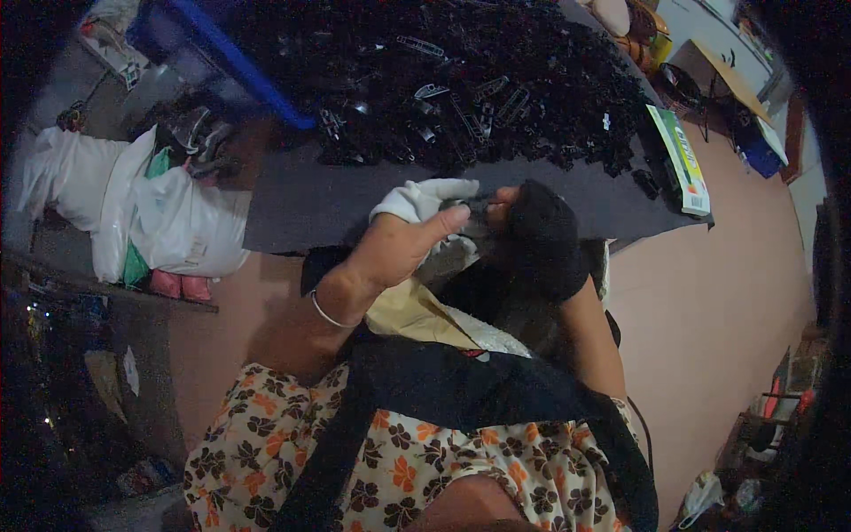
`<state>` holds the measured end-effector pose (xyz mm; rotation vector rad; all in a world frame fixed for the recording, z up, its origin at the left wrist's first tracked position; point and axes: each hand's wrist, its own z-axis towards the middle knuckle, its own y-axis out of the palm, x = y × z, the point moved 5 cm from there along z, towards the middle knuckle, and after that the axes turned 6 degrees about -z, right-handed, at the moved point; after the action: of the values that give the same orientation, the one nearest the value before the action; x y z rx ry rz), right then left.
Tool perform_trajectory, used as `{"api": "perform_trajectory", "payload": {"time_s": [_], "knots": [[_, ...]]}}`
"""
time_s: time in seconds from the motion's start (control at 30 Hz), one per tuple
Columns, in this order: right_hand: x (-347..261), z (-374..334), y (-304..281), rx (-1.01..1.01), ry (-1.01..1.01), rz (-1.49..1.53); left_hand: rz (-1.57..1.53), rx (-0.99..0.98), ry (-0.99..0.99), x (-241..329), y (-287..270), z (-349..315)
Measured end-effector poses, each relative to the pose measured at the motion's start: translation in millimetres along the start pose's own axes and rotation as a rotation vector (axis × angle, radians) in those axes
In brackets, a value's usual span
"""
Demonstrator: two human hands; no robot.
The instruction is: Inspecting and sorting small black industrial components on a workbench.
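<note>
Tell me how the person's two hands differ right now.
The left hand is bare, with a thin bangle on the wrist, and grips a white cloth; the right hand is covered by a black glove. The left shows its back and thumb; the right is curled. Both meet at a small dark part above the table.

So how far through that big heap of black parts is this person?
Hard to say what is finished: no sorted pile shows. In hand: the left hand and the right hand, in a black glove, meet over a small dark part beside a white cloth. Left: a large heap of black plastic parts covers the dark table.
</note>
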<state>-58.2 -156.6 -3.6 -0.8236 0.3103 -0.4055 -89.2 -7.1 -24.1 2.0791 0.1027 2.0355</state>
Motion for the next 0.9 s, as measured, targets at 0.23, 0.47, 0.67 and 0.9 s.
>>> {"api": "perform_trajectory", "payload": {"time_s": [0.23,0.47,0.67,0.9], "knots": [[14,-5,18,-0.049,0.704,0.401,0.206,0.118,0.247,-2,2,-3],[16,-7,26,0.045,0.656,0.56,0.208,0.166,0.404,-2,8,-8],[10,-12,48,-0.176,0.807,0.966,0.884,0.112,0.571,24,32,-16],[3,3,21,0.066,0.482,0.519,0.335,0.168,0.206,-1,-9,-11]]}}
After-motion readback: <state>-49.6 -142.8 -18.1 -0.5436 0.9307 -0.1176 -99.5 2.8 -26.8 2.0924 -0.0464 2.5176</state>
